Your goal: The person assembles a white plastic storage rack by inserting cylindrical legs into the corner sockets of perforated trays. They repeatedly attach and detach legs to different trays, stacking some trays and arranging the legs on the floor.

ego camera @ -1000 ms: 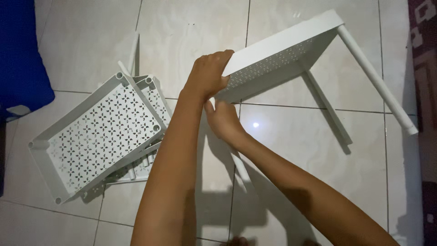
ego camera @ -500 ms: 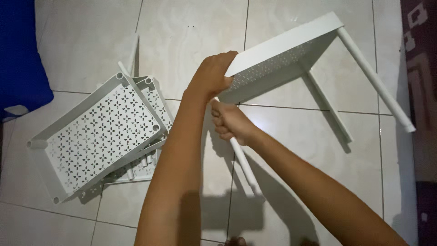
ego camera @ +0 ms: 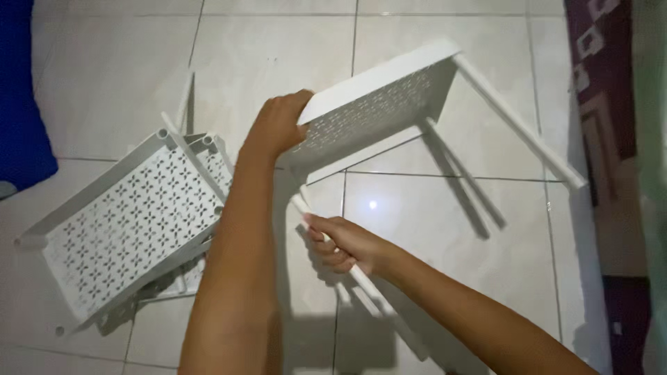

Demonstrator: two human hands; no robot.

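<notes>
My left hand (ego camera: 278, 125) grips the near corner of a white perforated plastic shelf tray (ego camera: 379, 104), held tilted above the tiled floor. A white tube leg (ego camera: 517, 121) sticks out from the tray's far right corner, and another leg (ego camera: 462, 173) hangs beneath it. My right hand (ego camera: 344, 243) is closed around a further white tube (ego camera: 361, 278) that runs up toward the tray corner under my left hand. Whether its top end sits in the corner socket is hidden.
Stacked white perforated trays (ego camera: 132, 222) lie on the floor to the left, with loose white tubes (ego camera: 184, 104) by them. A blue cloth thing (ego camera: 24, 118) sits at the left edge. A dark patterned rug (ego camera: 611, 139) borders the right side.
My right hand has slid down the white tube, away from the tray corner and toward me. The tray and my left hand have stayed nearly still.
</notes>
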